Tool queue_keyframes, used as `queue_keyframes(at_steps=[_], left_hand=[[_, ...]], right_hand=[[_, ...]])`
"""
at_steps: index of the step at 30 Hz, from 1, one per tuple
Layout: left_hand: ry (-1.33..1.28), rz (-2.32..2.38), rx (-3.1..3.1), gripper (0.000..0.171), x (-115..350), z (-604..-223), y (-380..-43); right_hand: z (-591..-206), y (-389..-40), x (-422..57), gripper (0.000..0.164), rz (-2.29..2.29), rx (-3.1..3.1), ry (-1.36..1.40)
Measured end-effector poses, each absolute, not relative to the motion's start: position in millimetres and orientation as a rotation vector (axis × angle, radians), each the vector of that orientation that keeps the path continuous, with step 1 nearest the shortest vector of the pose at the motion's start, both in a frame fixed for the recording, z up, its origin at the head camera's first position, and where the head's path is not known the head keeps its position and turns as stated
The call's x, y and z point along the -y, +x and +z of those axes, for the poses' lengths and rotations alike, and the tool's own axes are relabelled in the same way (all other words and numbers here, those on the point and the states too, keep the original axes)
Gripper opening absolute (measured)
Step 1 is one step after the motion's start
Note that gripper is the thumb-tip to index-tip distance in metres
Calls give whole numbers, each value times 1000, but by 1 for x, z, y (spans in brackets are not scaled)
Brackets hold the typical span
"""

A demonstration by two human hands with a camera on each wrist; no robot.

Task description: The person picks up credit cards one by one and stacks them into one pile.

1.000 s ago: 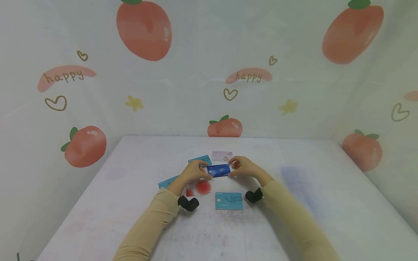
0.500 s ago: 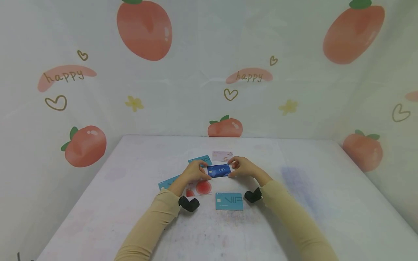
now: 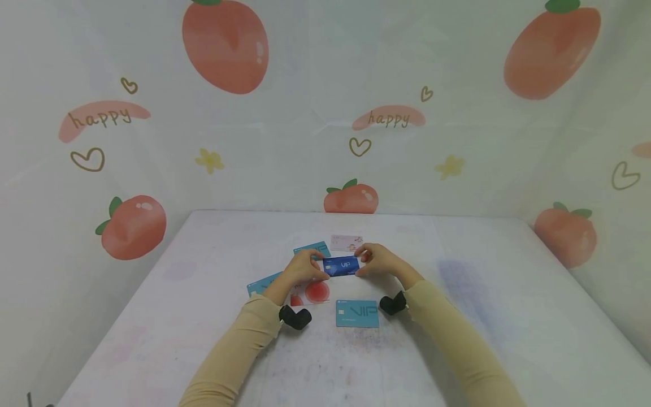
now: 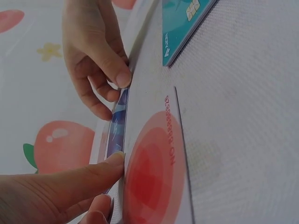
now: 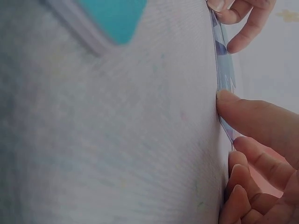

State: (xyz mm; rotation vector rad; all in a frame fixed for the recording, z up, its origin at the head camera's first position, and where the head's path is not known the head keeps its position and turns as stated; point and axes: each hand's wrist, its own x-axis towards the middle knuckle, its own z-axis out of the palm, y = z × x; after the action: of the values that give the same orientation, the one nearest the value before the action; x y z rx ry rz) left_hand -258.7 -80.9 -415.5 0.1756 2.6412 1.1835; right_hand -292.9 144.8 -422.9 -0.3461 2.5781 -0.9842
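A dark blue VIP card (image 3: 342, 266) lies between both hands in the middle of the head view. My left hand (image 3: 303, 267) pinches its left end, thumb at the near corner and index finger at the far one. At the right end my right hand (image 3: 381, 262) grips the corners the same way. Seen from the left wrist, the blue card (image 4: 117, 123) sits low, close over the table, behind a white card with red circles (image 4: 154, 172). In the right wrist view the right thumb (image 5: 229, 103) presses on the card's near edge.
A teal VIP card (image 3: 357, 314) lies nearer the body. Another teal card (image 3: 317, 247) and a pale pink card (image 3: 346, 243) lie beyond the hands. A third teal card (image 3: 260, 284) is partly covered by the left forearm. A patterned curtain (image 3: 285, 147) hangs behind the table.
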Motion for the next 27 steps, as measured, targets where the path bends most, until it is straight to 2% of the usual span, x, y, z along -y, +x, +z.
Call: queue_keyframes(at_steps=[27], left_hand=[[149,1231,-2671,57,74,-418,-253]], right_hand=[[-420,-285,-146,49,-1176,-2522,-372]])
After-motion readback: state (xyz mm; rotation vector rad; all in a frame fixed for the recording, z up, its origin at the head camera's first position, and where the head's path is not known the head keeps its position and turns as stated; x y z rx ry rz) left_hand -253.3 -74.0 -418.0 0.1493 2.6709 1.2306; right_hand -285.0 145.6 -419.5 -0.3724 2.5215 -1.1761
